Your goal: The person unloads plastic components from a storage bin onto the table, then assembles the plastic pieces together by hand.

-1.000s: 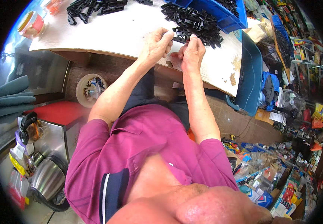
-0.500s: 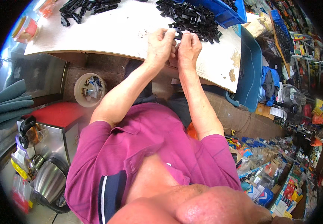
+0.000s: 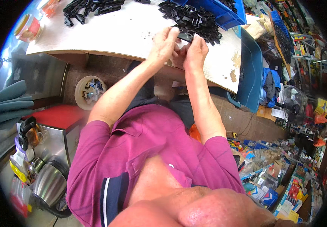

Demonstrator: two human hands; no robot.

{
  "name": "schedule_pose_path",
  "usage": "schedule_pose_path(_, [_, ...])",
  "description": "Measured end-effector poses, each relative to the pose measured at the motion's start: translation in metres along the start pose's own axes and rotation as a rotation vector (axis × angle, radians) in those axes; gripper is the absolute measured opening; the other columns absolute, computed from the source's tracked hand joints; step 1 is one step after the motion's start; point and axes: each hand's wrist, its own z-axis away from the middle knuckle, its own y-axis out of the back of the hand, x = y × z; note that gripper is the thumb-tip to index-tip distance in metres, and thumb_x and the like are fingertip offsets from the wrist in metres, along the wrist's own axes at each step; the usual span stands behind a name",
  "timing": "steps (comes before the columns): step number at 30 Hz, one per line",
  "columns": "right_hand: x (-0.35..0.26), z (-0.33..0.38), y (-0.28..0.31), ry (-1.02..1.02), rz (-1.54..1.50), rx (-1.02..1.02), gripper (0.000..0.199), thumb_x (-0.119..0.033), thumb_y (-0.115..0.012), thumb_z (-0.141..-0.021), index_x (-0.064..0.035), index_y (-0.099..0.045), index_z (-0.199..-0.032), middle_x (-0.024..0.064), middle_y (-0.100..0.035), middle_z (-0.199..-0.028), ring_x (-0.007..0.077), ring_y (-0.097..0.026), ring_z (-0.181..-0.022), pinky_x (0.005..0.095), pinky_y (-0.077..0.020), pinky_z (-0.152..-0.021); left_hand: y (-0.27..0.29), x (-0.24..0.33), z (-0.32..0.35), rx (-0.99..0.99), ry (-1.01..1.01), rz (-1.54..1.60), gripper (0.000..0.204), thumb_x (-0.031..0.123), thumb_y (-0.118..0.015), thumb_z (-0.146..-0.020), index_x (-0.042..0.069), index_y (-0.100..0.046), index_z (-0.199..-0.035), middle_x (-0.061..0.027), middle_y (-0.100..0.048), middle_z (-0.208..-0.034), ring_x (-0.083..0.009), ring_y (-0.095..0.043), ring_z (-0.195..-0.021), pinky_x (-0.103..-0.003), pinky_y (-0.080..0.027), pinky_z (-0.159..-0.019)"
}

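Note:
Just above the table's near edge, a small black plastic part [image 3: 185, 36] spans the gap between my two hands. My left hand [image 3: 165, 46] pinches its left end between thumb and fingers. The other end is gripped by my right hand [image 3: 196, 52], whose curled fingers hide part of it. Right behind them spreads a heap of small black plastic parts [image 3: 190, 18]. Longer black plastic pieces [image 3: 95, 6] lie in a loose group at the far left of the white table [image 3: 125, 36].
A blue crate [image 3: 224, 19] stands beyond the heap at the right. A teal bin [image 3: 251, 72] flanks the table's right end. Clear jars [image 3: 28, 29] stand at its left end. Below, a white bucket [image 3: 81, 94] holds scraps. Cluttered shelves [image 3: 307, 53] line the right.
My hands have moved slightly apart, and the black part between them is turned so that more of it shows. The view has shifted a little.

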Motion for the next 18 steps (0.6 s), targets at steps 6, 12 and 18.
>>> schedule_pose_path(6, [-0.030,-0.033,0.045,-0.235,-0.173,0.238,0.030,-0.021,-0.038,-0.097,0.0064,-0.049,-0.098,0.0089,-0.042,-0.053,0.0193,-0.043,-0.038,0.0488,-0.0608,-0.048,0.035,-0.004,-0.051,0.176,-0.828,-1.091,0.023,0.025,-0.065,-0.090,0.015,-0.072,-0.109,-0.0109,-0.069,-0.104,-0.0316,-0.063,-0.099,-0.043,-0.052,-0.086])
schedule_pose_path(12, [-0.049,-0.091,0.150,-0.139,-0.255,0.537,0.047,-0.032,-0.048,-0.095,0.0086,-0.047,-0.117,0.0245,-0.053,-0.086,0.0280,-0.050,-0.052,0.0659,-0.0581,-0.062,0.028,-0.004,-0.066,0.008,-0.896,-1.430,0.016,0.015,-0.064,-0.086,0.012,-0.072,-0.099,-0.0088,-0.068,-0.098,-0.0315,-0.063,-0.096,-0.044,-0.054,-0.083])
schedule_pose_path(18, [-0.044,-0.079,0.151,-0.141,-0.143,0.601,0.030,-0.026,-0.058,-0.090,0.0016,-0.053,-0.099,0.0122,-0.041,-0.056,0.0270,-0.051,-0.051,0.0629,-0.0583,-0.059,0.036,-0.005,-0.057,0.006,-0.845,-1.340,0.018,0.006,-0.059,-0.086,0.007,-0.068,-0.102,-0.0113,-0.069,-0.100,-0.0324,-0.063,-0.099,-0.044,-0.054,-0.085])
